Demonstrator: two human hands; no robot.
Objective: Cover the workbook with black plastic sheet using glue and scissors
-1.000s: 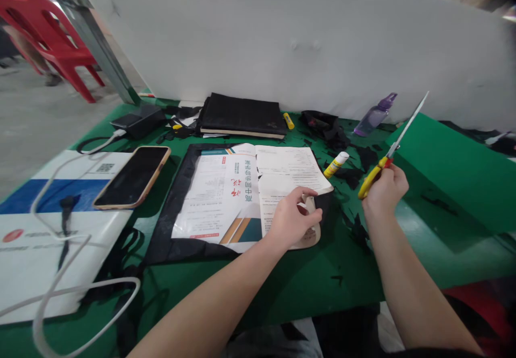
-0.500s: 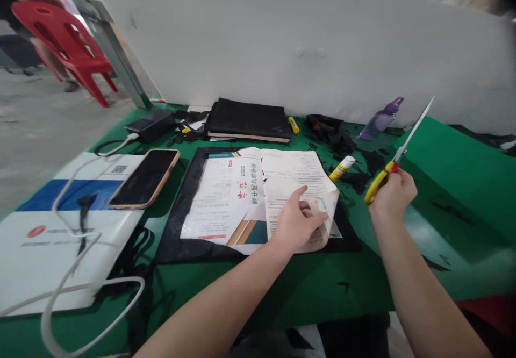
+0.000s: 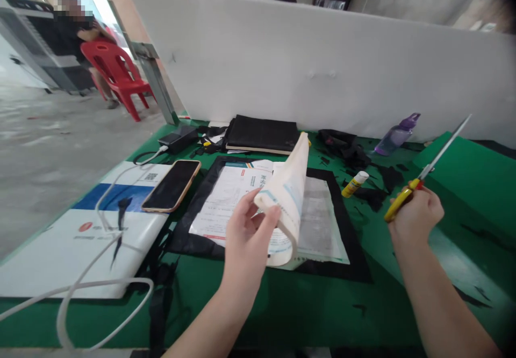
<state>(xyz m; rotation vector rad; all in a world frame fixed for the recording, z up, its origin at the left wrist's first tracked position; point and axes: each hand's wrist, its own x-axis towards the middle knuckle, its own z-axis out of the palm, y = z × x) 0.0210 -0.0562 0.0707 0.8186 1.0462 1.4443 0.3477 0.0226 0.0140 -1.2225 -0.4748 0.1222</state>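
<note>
My left hand [image 3: 250, 229] grips the edge of the book's pages [image 3: 288, 197], which are lifted and curled over to the left. Under them the book's cover [image 3: 213, 202] lies spread flat on a black sheet [image 3: 355, 256] that borders it all round. On the right side a greyish inner page [image 3: 320, 218] is exposed. Off to the right, my right hand [image 3: 419, 215] is closed around yellow-handled scissors [image 3: 403, 199], held up with the blades pointing away and up to the right. A glue stick [image 3: 355, 184] stands between the book and this hand.
A phone [image 3: 172, 186] rests on a white-and-blue folder [image 3: 100, 256], with a white cable [image 3: 105, 284] looping over it. Behind are a black-covered book [image 3: 262, 134], black scraps [image 3: 342, 145] and a purple bottle [image 3: 397, 135]. A white partition [image 3: 302, 67] closes the back. A person sits on a red chair [image 3: 115, 73].
My left hand has moved left, lifting and folding the stack of pages over and exposing the right side. The right hand still holds the scissors up. The camera view has shifted.
</note>
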